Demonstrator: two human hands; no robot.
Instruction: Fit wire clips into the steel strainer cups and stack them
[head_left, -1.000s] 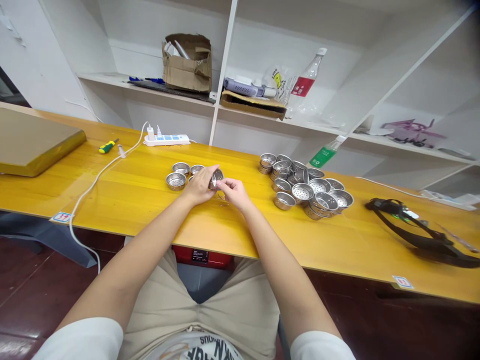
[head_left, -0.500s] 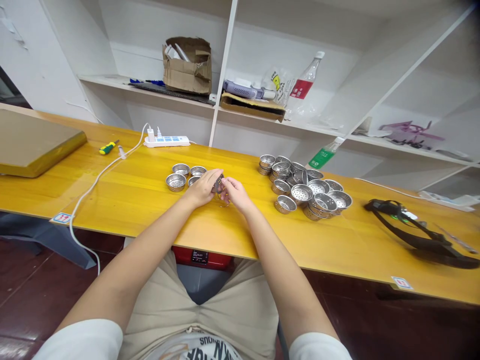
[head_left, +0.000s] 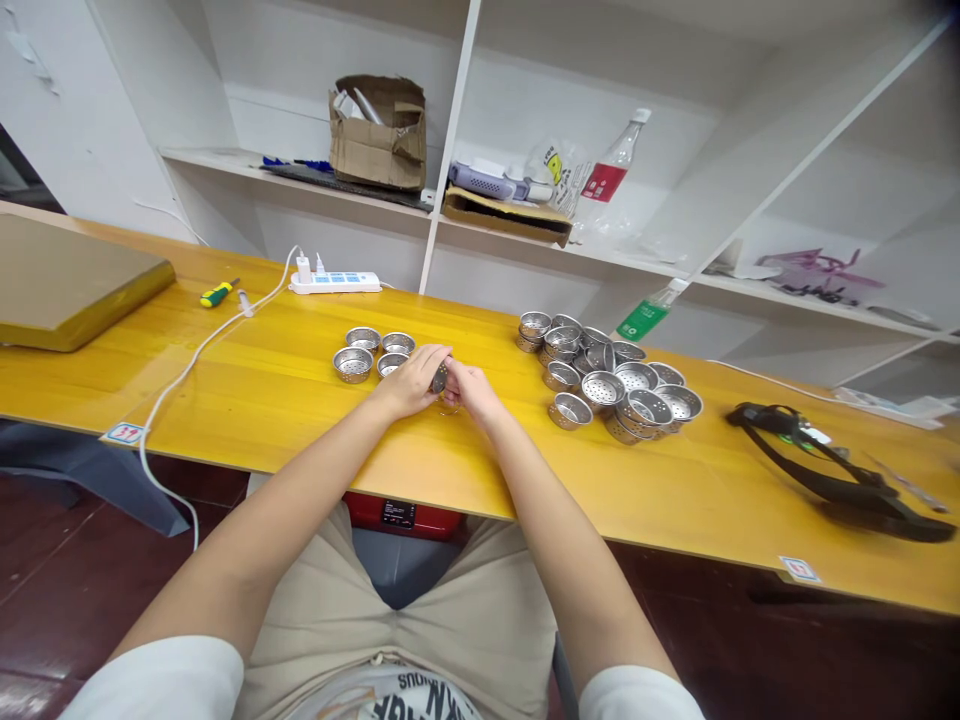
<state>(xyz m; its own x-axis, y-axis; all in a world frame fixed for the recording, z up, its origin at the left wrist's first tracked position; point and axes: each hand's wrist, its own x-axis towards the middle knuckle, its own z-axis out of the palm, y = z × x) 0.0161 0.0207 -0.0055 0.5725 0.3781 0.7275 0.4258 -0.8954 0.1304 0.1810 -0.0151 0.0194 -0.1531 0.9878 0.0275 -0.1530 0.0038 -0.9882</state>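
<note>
Between my two hands is a perforated metal cup (head_left: 440, 376), tilted on its side and partly covered by fingers. My left hand (head_left: 414, 380) is wrapped round its left side, and my right hand (head_left: 469, 388) grips it from the right. Just left of my hands, several small metal cups (head_left: 352, 364) stand on the yellow table (head_left: 300, 420), one of them partly hidden by my left hand. To the right, a larger group of perforated metal cups (head_left: 603, 388) is crowded together, some stacked or tilted.
A green-labelled bottle (head_left: 649, 312) leans behind the large cup group. A black strapped device (head_left: 832, 470) lies at the right. At the left are a white power strip (head_left: 335, 283), its cable, a screwdriver (head_left: 217, 293) and a flat board (head_left: 75, 285). Shelves rise behind the table.
My left hand has shifted slightly right and down, uncovering more of the nearby cups. My right hand's fingers have closed in nearer to the left hand around the held cup.
</note>
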